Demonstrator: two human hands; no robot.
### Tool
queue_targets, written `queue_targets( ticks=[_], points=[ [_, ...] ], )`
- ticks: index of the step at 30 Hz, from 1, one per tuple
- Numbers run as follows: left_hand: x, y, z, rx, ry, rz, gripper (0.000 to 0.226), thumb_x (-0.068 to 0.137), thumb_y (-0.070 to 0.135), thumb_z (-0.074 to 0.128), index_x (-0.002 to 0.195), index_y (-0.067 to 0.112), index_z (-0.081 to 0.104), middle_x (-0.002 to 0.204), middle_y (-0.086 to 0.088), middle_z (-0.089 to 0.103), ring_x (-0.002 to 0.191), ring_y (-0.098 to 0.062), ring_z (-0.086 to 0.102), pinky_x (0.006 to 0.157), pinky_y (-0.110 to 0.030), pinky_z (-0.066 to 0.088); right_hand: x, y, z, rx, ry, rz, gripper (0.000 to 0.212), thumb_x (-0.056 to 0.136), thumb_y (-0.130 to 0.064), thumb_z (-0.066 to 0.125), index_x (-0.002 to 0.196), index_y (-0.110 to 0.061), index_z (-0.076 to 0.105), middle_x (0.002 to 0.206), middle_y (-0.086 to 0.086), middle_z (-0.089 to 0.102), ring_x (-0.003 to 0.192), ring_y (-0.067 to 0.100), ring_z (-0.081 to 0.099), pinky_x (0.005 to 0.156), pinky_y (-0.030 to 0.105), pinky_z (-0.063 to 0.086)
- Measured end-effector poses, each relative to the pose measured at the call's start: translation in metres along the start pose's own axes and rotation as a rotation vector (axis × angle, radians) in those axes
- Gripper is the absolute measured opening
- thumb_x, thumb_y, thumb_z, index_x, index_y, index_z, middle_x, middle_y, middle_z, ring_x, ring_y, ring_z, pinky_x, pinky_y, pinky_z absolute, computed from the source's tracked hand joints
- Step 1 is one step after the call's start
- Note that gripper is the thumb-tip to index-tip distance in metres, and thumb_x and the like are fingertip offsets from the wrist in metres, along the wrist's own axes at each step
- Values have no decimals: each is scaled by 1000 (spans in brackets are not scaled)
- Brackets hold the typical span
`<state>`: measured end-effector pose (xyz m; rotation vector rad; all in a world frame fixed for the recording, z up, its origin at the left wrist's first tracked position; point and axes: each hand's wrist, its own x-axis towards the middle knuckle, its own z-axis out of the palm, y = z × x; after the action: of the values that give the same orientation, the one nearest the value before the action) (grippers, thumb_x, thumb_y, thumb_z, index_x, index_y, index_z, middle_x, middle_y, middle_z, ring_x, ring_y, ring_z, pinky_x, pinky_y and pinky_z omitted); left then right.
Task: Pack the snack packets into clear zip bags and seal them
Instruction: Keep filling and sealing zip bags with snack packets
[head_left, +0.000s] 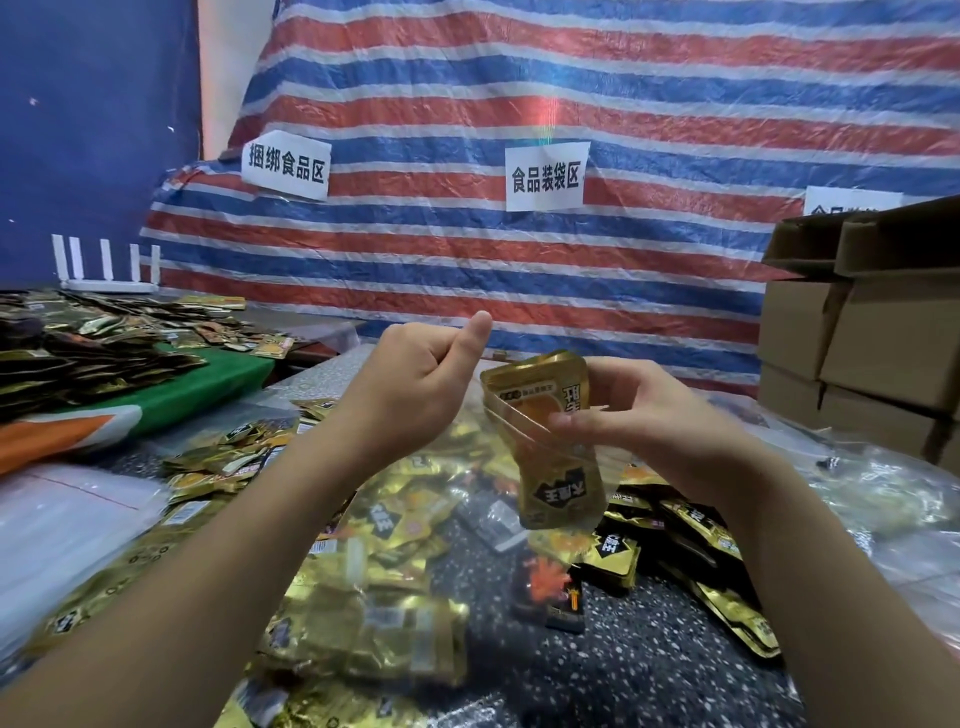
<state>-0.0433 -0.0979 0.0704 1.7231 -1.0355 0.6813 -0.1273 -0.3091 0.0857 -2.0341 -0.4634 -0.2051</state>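
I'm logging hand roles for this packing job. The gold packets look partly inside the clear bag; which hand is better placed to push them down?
Left. The right hand already grips the clear zip bag holding the gold packets; the left hand holds nothing, raised beside the packets' top.

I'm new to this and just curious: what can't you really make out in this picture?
- Third paper sign, head view: lower text hidden behind cardboard boxes.
- Clear zip bag in right hand: seal state unclear, too transparent.
- Left hand: curled fingers face away, contents unseen.
- Near packets: blurred print.
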Motion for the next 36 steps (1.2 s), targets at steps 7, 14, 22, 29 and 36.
queue_targets(
  ticks=[7, 14, 22, 29, 36],
  points=[
    [-2, 8, 6, 132, -82, 106, 63, 100, 44, 37, 50, 6, 42, 42, -2, 38, 39, -10, 32, 43, -28, 26, 0, -13, 16, -391, -68, 21, 26, 82, -29, 77, 106, -20, 75, 85, 12, 71, 70, 20, 65, 67, 34, 56],
    [-2, 14, 9, 183, -24, 157, 60, 101, 39, 40, 48, 10, 39, 41, 1, 37, 40, -13, 34, 43, -21, 21, 0, -15, 20, -571, 38, 8, 26, 74, -34, 87, 92, -30, 69, 73, -17, 67, 63, 0, 61, 56, 19, 48],
    [0, 15, 4, 160, 222, 168, 61, 102, 31, 44, 48, 5, 34, 41, 2, 30, 39, -14, 30, 43, -21, 16, 0, -20, 20, -417, 276, -180, 10, 82, -13, 80, 83, -13, 70, 74, 4, 70, 69, 18, 64, 69, 37, 56],
    [3, 10, -3, 160, 305, 161, 62, 105, 28, 42, 48, 4, 35, 41, 3, 32, 39, -14, 31, 42, -22, 16, 5, -13, 9, -185, 553, -173, 20, 101, -19, 56, 88, -6, 65, 78, 11, 66, 63, 16, 70, 76, 47, 61],
    [3, 9, -6, 184, 313, 171, 62, 105, 27, 43, 47, 6, 34, 40, 1, 31, 39, -15, 30, 41, -24, 16, 7, 19, -15, -374, 707, 65, 30, 103, -25, 51, 81, -14, 68, 65, -2, 68, 59, 5, 64, 72, 42, 57]
  ],
)
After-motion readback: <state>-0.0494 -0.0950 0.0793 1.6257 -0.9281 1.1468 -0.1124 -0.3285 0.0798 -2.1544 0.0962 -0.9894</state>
